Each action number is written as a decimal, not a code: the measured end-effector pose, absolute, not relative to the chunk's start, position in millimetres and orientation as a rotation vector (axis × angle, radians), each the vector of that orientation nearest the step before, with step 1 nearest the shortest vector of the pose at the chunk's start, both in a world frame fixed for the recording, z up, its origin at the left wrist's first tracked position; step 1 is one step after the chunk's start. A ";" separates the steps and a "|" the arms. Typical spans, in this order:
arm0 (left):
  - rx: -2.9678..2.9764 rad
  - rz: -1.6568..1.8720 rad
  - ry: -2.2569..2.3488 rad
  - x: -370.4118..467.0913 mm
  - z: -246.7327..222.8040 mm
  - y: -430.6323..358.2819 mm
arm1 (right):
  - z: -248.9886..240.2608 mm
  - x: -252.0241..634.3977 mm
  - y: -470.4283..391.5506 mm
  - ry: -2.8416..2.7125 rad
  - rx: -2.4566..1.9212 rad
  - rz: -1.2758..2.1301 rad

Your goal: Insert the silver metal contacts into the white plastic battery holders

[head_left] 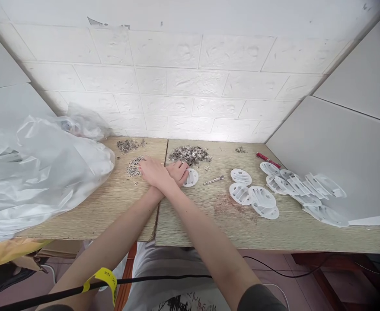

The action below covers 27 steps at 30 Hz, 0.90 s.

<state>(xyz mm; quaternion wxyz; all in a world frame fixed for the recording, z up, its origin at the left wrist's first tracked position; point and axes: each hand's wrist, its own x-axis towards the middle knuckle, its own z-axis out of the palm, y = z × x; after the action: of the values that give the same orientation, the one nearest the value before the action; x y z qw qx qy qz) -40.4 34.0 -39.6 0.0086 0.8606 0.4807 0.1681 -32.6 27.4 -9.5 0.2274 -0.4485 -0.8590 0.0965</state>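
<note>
My forearms are crossed, the right one over the left. My left hand (pixel 177 172) has its fingers curled at the left edge of a white round plastic plate (pixel 191 177) with slots, and it seems to grip the plate against the table. My right hand (pixel 154 172) reaches left to a small pile of tiny metal pieces (pixel 134 167). Its fingers are bent together at the pile's edge; whatever is between the fingertips is hidden. Behind my left hand lies a larger heap of small metal contact pieces (pixel 190 154).
Several more white round plates (pixel 263 197) lie to the right, some overlapping in a row (pixel 301 185). A metal tweezer-like tool (pixel 213 180) and a red pen-like item (pixel 268 160) rest there. Large plastic bags (pixel 47 168) cover the left side. A black cable (pixel 164 277) crosses in front.
</note>
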 end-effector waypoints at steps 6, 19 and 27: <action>2.693 0.516 1.535 -39.2 -39.0 33.2 | -8.4 -30.2 34.2 -2.396 -1.178 0.276; 2.629 0.505 1.502 -38.6 -37.5 33.9 | -6.4 -29.4 40.8 -2.370 -1.218 0.415; 2.695 0.468 1.532 -39.5 -39.5 34.2 | -4.9 -28.3 38.0 -2.221 -1.219 0.541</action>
<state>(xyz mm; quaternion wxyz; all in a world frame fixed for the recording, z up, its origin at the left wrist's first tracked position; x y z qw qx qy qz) -39.5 34.2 -39.5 0.0032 0.8596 0.4886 0.1494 -28.3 38.0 -4.9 0.2718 -0.4529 -0.8250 0.2009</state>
